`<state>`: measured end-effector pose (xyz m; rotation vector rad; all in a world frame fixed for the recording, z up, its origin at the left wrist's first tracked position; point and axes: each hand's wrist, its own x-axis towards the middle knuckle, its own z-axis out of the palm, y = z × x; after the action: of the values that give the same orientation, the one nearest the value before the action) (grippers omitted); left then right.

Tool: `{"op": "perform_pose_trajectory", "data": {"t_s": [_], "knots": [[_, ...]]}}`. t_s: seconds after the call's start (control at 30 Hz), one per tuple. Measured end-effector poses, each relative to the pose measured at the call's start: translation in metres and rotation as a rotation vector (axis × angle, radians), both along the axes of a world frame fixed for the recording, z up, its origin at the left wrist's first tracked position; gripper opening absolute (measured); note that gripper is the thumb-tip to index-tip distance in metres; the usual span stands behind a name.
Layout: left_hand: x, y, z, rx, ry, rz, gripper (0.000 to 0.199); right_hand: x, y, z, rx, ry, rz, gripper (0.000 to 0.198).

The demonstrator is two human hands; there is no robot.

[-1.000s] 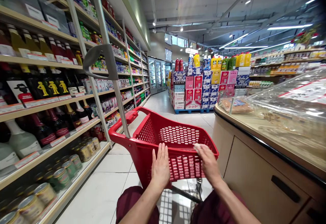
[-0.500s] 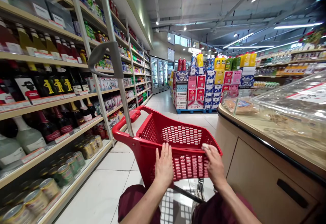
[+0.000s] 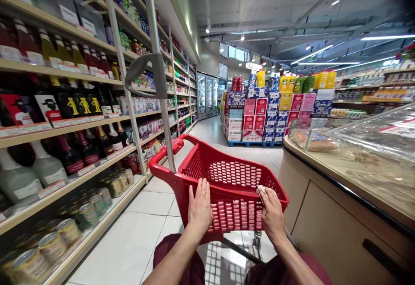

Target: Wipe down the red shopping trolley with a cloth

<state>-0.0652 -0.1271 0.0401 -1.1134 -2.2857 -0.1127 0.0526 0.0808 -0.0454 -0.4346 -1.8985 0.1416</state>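
Note:
A red plastic shopping cart (image 3: pixel 186 164) with a perforated basket stands in front of my knees, its side turned to me. My left hand (image 3: pixel 199 209) lies flat against the basket's near side, fingers stretched out and pointing up. Near the basket's right end, my right hand (image 3: pixel 272 211) presses a small whitish cloth (image 3: pixel 261 188) on the top rim. Only an edge of the cloth shows; the fingers cover the rest. A metal pole (image 3: pixel 169 142) with a grey loop handle (image 3: pixel 158 75) rises at the cart's left end.
Shelves (image 3: pixel 69 123) of bottles and cans run along the left. At right, close to the cart, stands a wooden counter (image 3: pixel 319 216) with clear covers over packaged food. Stacked drink boxes (image 3: pixel 254 121) rise ahead on a blue pallet. White floor tiles (image 3: pixel 142 224) show beneath.
The view has turned slightly left, so the scene sits further right. My right hand, with the cloth, has shifted a little left along the rim; my left hand stays flat, slightly further left on the basket.

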Motion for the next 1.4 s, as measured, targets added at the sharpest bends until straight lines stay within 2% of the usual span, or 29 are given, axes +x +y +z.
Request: {"op": "perform_pose_trajectory", "data": {"t_s": [0.07, 0.23, 0.3, 0.43, 0.5, 0.57, 0.6, 0.67, 0.77, 0.8, 0.83, 0.9, 1.0, 1.03, 1.1, 1.2, 1.27, 1.33, 1.4], "knots": [[0.001, 0.0, -0.002, 0.016, 0.007, -0.003, 0.062, -0.01, -0.015, 0.006, -0.008, 0.019, 0.019, 0.062], [-0.002, -0.008, -0.005, 0.048, 0.042, -0.055, 0.059, -0.058, -0.079, 0.031, 0.082, -0.067, 0.291, 0.064], [-0.004, -0.016, -0.007, 0.075, 0.053, -0.065, 0.062, -0.06, -0.081, 0.031, 0.1, -0.078, 0.318, 0.065], [-0.005, -0.029, -0.008, 0.14, 0.059, -0.08, 0.066, -0.051, -0.061, 0.024, 0.082, -0.093, 0.307, 0.067], [-0.011, -0.035, 0.0, 0.185, 0.067, -0.09, 0.065, -0.054, -0.062, 0.035, 0.077, -0.135, 0.379, 0.065], [-0.025, -0.045, 0.015, 0.289, 0.074, -0.01, 0.064, -0.067, -0.077, 0.066, 0.112, -0.145, 0.485, 0.06], [-0.034, -0.052, 0.025, 0.349, 0.074, 0.059, 0.063, -0.077, -0.089, 0.089, 0.146, -0.124, 0.536, 0.056], [-0.056, -0.067, 0.043, 0.416, 0.057, 0.189, 0.062, -0.103, -0.115, 0.15, 0.235, 0.035, 0.589, 0.051], [-0.08, -0.087, 0.06, 0.303, 0.033, 0.185, 0.059, -0.143, -0.143, 0.239, 0.453, 0.172, 0.609, 0.05], [-0.085, -0.091, 0.062, 0.262, 0.034, 0.168, 0.058, -0.153, -0.148, 0.257, 0.516, 0.174, 0.587, 0.049], [-0.087, -0.095, 0.063, 0.236, 0.039, 0.157, 0.057, -0.16, -0.15, 0.267, 0.584, 0.139, 0.568, 0.047], [-0.088, -0.099, 0.061, 0.215, 0.053, 0.144, 0.057, -0.165, -0.151, 0.259, 0.741, -0.004, 0.562, 0.046], [-0.085, -0.102, 0.057, 0.21, 0.063, 0.119, 0.057, -0.162, -0.147, 0.221, 0.992, -0.269, 0.618, 0.046], [-0.084, -0.103, 0.056, 0.208, 0.059, 0.114, 0.058, -0.161, -0.146, 0.215, 1.05, -0.323, 0.629, 0.046], [-0.083, -0.104, 0.057, 0.198, 0.039, 0.111, 0.058, -0.162, -0.147, 0.224, 1.082, -0.337, 0.604, 0.047], [-0.084, -0.105, 0.06, 0.176, 0.004, 0.118, 0.059, -0.171, -0.15, 0.271, 0.954, -0.194, 0.469, 0.052], [-0.083, -0.107, 0.062, 0.163, -0.01, 0.117, 0.06, -0.174, -0.15, 0.289, 0.91, -0.144, 0.434, 0.053], [-0.083, -0.11, 0.061, 0.15, -0.013, 0.101, 0.06, -0.17, -0.149, 0.278, 0.95, -0.19, 0.475, 0.054], [-0.081, -0.114, 0.06, 0.138, -0.012, 0.074, 0.06, -0.163, -0.147, 0.253, 1.051, -0.3, 0.567, 0.055]]}}
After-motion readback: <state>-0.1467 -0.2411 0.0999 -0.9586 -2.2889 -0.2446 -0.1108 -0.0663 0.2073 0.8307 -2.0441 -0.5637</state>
